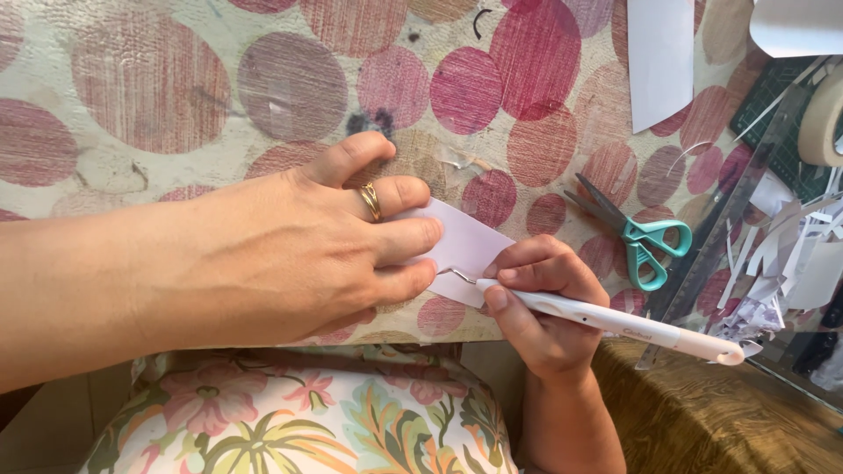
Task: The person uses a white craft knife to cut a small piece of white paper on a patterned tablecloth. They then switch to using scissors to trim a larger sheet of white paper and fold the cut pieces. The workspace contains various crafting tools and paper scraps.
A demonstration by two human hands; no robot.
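Left hand (325, 254) hides much of paper piece (470, 246); tape roll (825, 118) cut off, perhaps masking tape.

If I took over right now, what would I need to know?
Left hand: flat on the small pale paper piece, pinning it to the dotted table cover.
Right hand: grip on the white pen-shaped tool, its thin metal tip on the paper's lower edge.
Nearby: teal scissors, paper scraps to the right.
Done: paper already cut to shape. Left: the tip's work along the edge.

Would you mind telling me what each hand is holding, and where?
Right hand grips a white pen-shaped tool near its tip; left hand presses the paper piece flat.
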